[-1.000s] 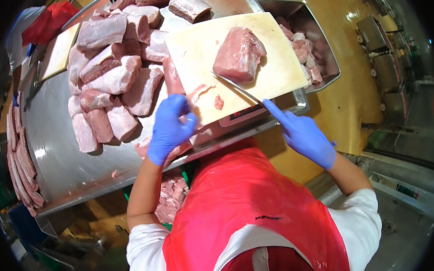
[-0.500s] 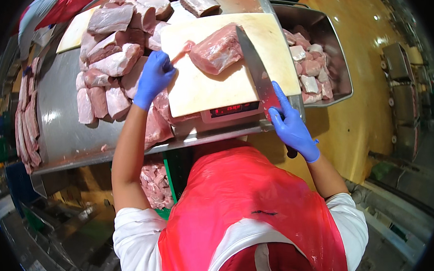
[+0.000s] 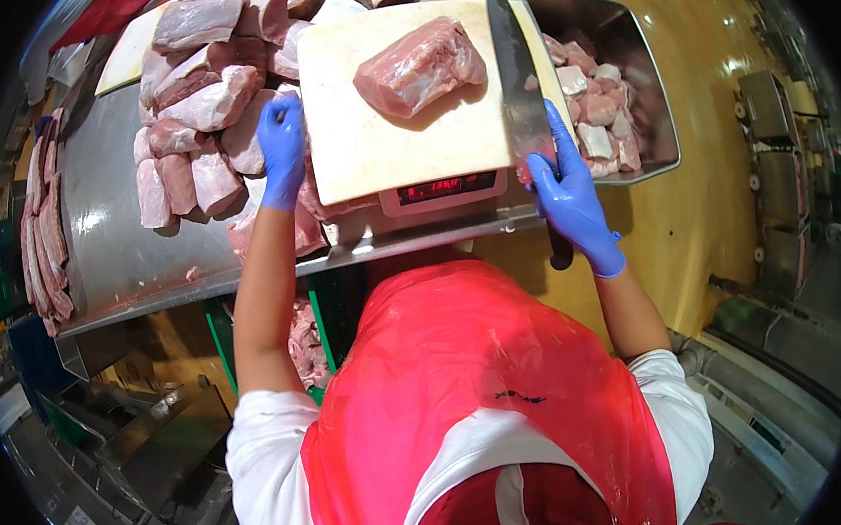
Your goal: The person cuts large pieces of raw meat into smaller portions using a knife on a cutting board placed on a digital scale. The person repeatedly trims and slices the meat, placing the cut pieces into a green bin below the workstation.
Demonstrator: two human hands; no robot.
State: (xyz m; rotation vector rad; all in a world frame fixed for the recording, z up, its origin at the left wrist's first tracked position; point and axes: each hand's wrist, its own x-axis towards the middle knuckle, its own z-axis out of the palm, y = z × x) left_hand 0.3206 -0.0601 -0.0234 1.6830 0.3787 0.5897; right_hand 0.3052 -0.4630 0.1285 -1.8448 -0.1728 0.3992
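A piece of raw pink meat point(image 3: 418, 65) lies on a cream cutting board point(image 3: 356, 156), which rests on a scale point(image 3: 440, 192) with a red display. My right hand point(image 3: 570, 191), in a blue glove, grips a large knife point(image 3: 515, 74) by its dark handle, blade pointing away from me along the board's right side. My left hand point(image 3: 282, 151), also gloved, is closed beside the board's left edge, near the piled meat point(image 3: 204, 112); whatever its fingers hold, if anything, is hidden.
The steel table point(image 3: 101, 234) also carries long meat strips point(image 3: 43, 228) at the left and another board point(image 3: 124, 54). A steel bin point(image 3: 660, 84) of cut meat stands at the right. A crate point(image 3: 313, 317) of trimmings sits below. Red fabric point(image 3: 97, 18) shows top left; wheeled carts point(image 3: 777, 193) stand far right.
The meat on the board has been turned and shifted left. The knife has swung to the board's right side, blade upward in view. My left hand has moved away from the board's scraps, slightly leftward.
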